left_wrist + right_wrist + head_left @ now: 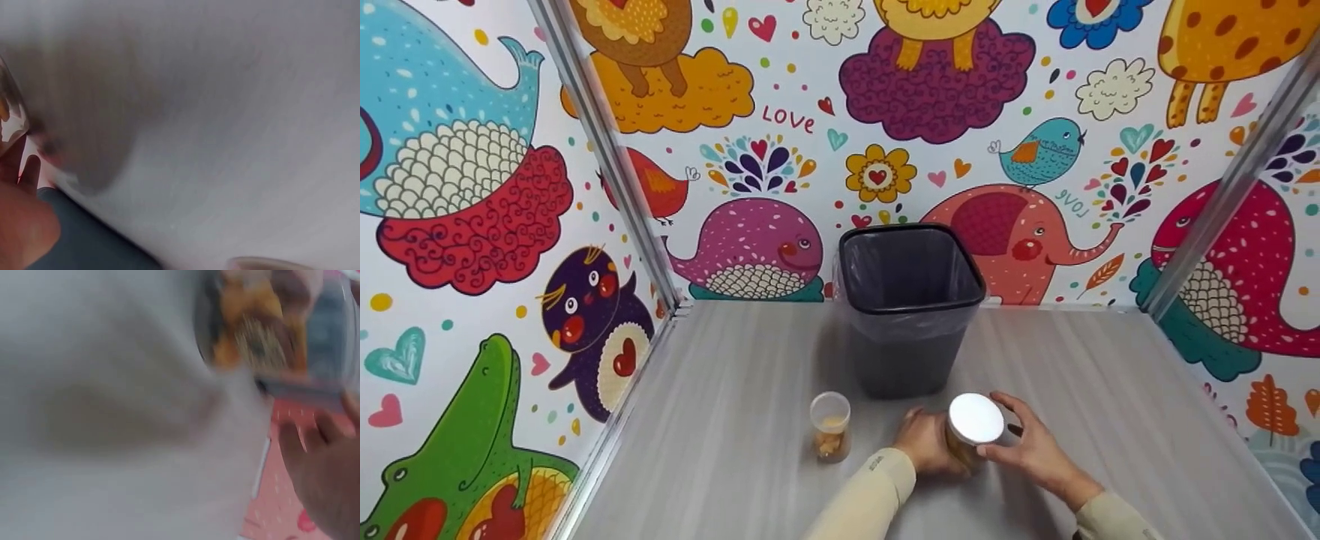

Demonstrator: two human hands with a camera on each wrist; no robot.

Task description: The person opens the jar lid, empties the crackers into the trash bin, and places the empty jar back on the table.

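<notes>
In the head view, my left hand [928, 444] holds a clear jar [264, 332] around its body, just in front of the bin. A white lid [976, 418] tops this jar, and my right hand [1035, 454] grips the lid at its rim with thumb and fingers. Orange-brown pieces show through the jar wall in the right wrist view, blurred. To the left stands a second clear jar [831, 431], upright, with yellowish-brown pieces low inside and no lid visible on it. The left wrist view catches only part of my left hand [25, 225] and the jar's edge.
A dark bin [904, 360] lined with a clear bag stands on the grey wood-grain table [735, 405], near the back wall. Walls with cartoon animals [757, 247] enclose the table at the back and both sides, with metal posts [611, 157] at the corners.
</notes>
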